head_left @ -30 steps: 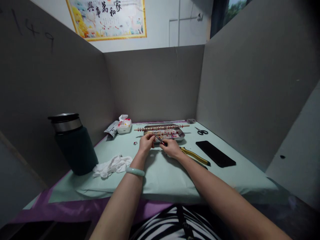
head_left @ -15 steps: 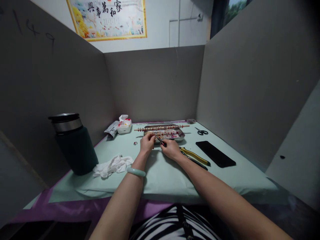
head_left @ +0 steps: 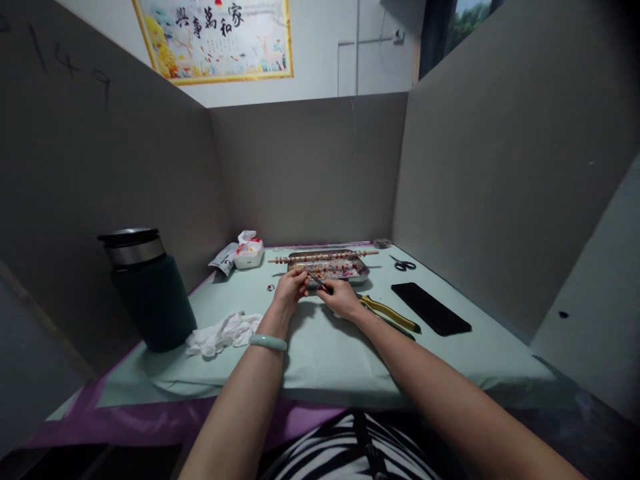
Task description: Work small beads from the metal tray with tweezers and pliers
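Note:
My right hand [head_left: 341, 299] is closed around a slim metal tool [head_left: 317, 281] with a pointed tip and a dark and red handle; its exact kind is hard to make out. The tip reaches up and left to the fingers of my left hand [head_left: 293, 289]. Those fingers are pinched together, and whatever lies between them is too small to name. Just beyond both hands is a metal tray [head_left: 364, 275] of small colourful beads. Across it rests a thin wooden stick [head_left: 373, 253] with red beaded pieces along it. Yellow-handled pliers [head_left: 393, 313] lie beside my right wrist.
A dark green bottle [head_left: 153, 300] stands at left, near crumpled white cloth [head_left: 225, 335]. A small ring-like piece [head_left: 271, 288] lies left of the tray. Further back is a tissue pack [head_left: 249, 253]. At right are scissors [head_left: 404, 265] and a black phone-like slab [head_left: 431, 309]. Grey partitions [head_left: 310, 173] enclose the table.
My left hand has shifted slightly left and down, its fingers turned a little. The tool's tip has moved slightly left with my right hand. The other things have stayed in place.

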Available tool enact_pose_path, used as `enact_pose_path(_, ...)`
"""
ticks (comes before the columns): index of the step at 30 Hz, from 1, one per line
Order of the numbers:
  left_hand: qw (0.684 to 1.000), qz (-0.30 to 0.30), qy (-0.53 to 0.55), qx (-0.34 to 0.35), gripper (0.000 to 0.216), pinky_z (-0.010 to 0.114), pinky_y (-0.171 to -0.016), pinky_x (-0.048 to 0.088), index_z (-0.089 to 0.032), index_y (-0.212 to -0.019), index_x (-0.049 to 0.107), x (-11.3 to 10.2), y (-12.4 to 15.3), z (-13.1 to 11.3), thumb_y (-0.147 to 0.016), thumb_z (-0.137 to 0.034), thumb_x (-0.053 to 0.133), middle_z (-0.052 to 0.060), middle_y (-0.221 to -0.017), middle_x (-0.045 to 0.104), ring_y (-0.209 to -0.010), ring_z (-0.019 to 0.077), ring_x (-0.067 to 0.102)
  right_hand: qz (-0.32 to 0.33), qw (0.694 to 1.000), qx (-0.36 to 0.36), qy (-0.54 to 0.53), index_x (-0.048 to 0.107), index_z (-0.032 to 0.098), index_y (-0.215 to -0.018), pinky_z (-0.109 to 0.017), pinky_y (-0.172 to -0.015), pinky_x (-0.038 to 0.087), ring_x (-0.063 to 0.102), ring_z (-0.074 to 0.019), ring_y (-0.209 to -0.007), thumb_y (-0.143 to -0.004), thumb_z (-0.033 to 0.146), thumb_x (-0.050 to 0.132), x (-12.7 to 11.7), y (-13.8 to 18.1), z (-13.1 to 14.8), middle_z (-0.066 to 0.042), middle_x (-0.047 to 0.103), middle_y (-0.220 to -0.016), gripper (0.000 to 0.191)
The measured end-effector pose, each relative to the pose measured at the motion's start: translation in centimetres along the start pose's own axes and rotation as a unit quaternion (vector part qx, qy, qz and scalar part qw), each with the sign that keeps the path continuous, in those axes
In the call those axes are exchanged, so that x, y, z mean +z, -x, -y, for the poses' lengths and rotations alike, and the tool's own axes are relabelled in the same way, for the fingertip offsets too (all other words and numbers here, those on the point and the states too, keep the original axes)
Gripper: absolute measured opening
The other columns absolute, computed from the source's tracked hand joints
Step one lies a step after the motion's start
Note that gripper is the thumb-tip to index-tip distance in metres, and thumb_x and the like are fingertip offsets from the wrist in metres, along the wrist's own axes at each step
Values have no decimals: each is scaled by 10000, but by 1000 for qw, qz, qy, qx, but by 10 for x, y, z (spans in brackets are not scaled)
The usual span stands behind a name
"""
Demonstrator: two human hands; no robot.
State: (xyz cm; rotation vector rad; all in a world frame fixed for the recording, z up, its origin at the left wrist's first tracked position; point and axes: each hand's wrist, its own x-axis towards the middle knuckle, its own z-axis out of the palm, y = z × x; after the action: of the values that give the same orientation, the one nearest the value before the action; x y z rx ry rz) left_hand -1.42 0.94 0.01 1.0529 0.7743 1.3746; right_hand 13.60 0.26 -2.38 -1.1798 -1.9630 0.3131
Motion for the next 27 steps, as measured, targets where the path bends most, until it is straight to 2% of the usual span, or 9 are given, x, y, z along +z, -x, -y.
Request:
enact_pose_path(6,996,52,62,-39,215,158,-378,299,-150,-706,456,-4,-1,-2,-679,-170,668,-66,-503,473,-333,4,290,42,993,-21,-107,675,136,-752,-214,-548,285,409,-98,-567,-754,325,533,-4,-3,-4,21,540,-604,236)
enact_pose_path(11,996,39,61,-55,199,158,-389,310,-145,-732,476,-2,0,-2,-698,-179,669,-60,-534,491,-338,-1,298,83,976,5,-201,672,124,-766,-219,-564,302,391,-90,-574,-732,327,562,-10,-2,0,18,532,-627,234)
enact_pose_path(16,994,48,75,-60,192,160,-390,301,-136,-709,482,0,1,-3,-702,-174,669,-47,-543,505,-347,-2,307,123,954,41,-271,666,137,-804,-212,-505,259,325,-72,-505,-727,341,569,-13,1,7,52,426,-528,238)
enact_pose_path(22,993,72,83,-41,206,160,-393,302,-134,-729,500,-3,-1,-1,-680,-192,691,-49,-555,521,-354,1,325,120,946,71,-294,559,150,-634,-215,-451,201,287,-65,-465,-702,389,585,-16,1,11,62,364,-479,250)
enact_pose_path(27,995,60,73,-28,255,158,-398,305,-136,-773,510,-3,-2,1,-660,-228,719,-50,-568,533,-359,0,344,115,945,77,-296,562,150,-624,-218,-459,212,298,-68,-468,-686,394,596,-17,1,13,64,368,-467,254)
